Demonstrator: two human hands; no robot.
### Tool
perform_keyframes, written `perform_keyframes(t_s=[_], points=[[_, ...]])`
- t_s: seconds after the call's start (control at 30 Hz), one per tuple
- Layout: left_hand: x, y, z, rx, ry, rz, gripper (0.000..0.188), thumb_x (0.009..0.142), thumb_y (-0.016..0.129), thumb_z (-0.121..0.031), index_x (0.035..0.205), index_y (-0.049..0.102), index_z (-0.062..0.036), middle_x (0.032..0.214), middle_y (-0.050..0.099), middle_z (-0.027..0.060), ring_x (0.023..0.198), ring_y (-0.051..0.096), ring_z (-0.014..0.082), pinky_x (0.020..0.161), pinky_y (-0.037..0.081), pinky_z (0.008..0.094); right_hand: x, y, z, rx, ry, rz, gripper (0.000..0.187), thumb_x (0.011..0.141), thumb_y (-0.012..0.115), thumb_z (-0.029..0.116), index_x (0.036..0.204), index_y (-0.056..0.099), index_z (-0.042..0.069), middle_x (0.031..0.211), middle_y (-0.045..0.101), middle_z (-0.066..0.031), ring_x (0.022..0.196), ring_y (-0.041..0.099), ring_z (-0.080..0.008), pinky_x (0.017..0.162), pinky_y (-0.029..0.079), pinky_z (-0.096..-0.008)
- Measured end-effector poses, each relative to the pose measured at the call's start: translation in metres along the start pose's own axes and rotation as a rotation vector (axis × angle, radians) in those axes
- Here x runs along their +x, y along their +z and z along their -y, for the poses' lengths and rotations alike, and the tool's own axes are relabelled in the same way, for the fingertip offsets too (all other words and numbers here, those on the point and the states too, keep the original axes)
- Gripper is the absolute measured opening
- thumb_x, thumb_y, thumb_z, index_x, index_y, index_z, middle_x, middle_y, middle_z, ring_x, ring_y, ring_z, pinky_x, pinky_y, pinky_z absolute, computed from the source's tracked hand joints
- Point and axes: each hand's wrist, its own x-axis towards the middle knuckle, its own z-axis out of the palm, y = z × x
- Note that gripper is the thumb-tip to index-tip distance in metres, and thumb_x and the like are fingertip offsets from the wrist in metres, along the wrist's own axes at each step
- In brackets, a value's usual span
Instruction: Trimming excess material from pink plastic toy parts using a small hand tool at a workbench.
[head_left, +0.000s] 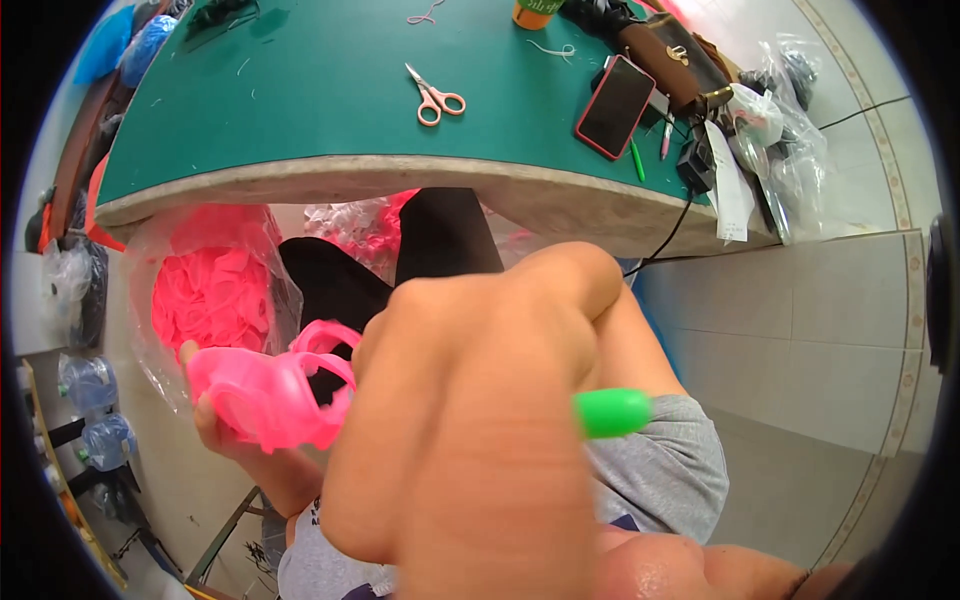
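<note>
My right hand (470, 400) is large and close, its back toward me and its fingers curled. Out of its right side sticks the rounded end of a green handle (615, 412); the rest of that tool is hidden in the fist. Farther left, my left hand (210, 425) grips a bright pink goggle-shaped rubber piece (265, 395) with oval openings. The right fist covers the piece's right side, so I cannot tell whether the tool touches it. Beside my left hand, a clear plastic bag (145, 300) holds many similar pink pieces (212, 300).
The green table (320, 90) carries pink-handled scissors (432, 100), a red-edged phone (615, 107), a green pen (637, 160) and a brown bag (675, 60). A black cable (665, 240) hangs off its edge. Under the table lies another clear bag of pink and whitish pieces (360, 230).
</note>
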Motion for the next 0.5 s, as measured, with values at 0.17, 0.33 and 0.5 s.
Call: perform_keyframes(t_s=[0.17,0.33,0.5], points=[[0.023,-0.156,0.016,0.462,0.526,0.263,0.066,0.088,0.054,-0.024,0.142,0.028,0.0030,0.129,0.049,0.0220,0.113,0.054,0.0326,0.094,0.046,0.0464,0.010,-0.009,-0.011,0.135,0.028,0.101,0.021,0.092,0.055,0.015,0.104,0.063,0.000,0.087,0.061,-0.0082,0.069,0.057,-0.0157,0.058,0.044,-0.0264],[0.019,-0.152,0.020,0.213,0.316,0.269,0.066,0.087,0.055,-0.024,0.142,0.028,0.0021,0.132,0.047,0.0208,0.117,0.051,0.0327,0.098,0.042,0.0481,0.012,0.002,-0.013,0.279,0.036,0.234,0.022,0.095,0.053,0.015,0.108,0.062,0.001,0.096,0.062,-0.0082,0.077,0.058,-0.0157,0.064,0.046,-0.0264],[0.023,-0.129,0.008,-0.008,0.091,0.287,0.066,0.087,0.057,-0.023,0.142,0.028,0.0013,0.135,0.045,0.0196,0.121,0.047,0.0327,0.101,0.039,0.0499,0.017,0.004,-0.010,0.352,0.042,0.281,0.021,0.095,0.053,0.013,0.110,0.062,0.001,0.099,0.063,-0.0074,0.078,0.059,-0.0153,0.066,0.047,-0.0266]])
